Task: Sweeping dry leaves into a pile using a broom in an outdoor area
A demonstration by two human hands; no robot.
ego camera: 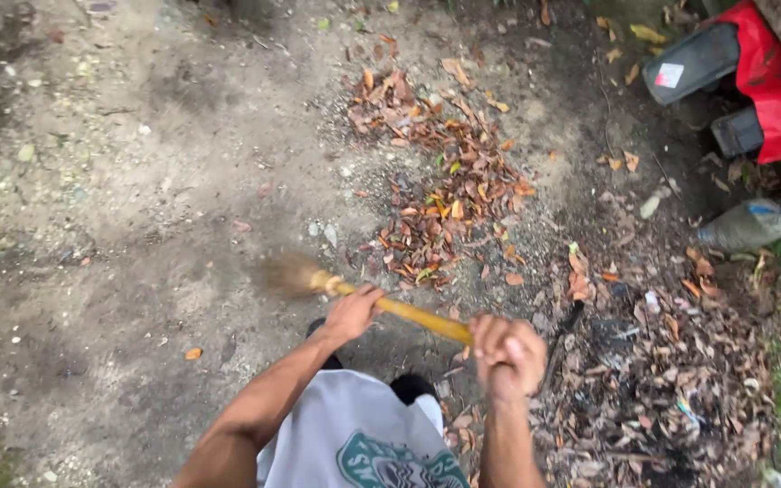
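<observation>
I hold a broom with a yellow handle (pixel 418 314) in both hands. My left hand (pixel 352 312) grips the handle low, close to the blurred straw head (pixel 286 274). Gripping the handle's upper end is my right hand (pixel 508 354). The broom head is over bare dirt, just left of a long pile of dry brown leaves (pixel 449 176) that runs up the middle of the ground.
A red and black object (pixel 752 81) sits at the top right, with a clear plastic bottle (pixel 748 226) below it. Scattered leaves and litter (pixel 662 361) cover the ground at the right. Green plants edge the right side.
</observation>
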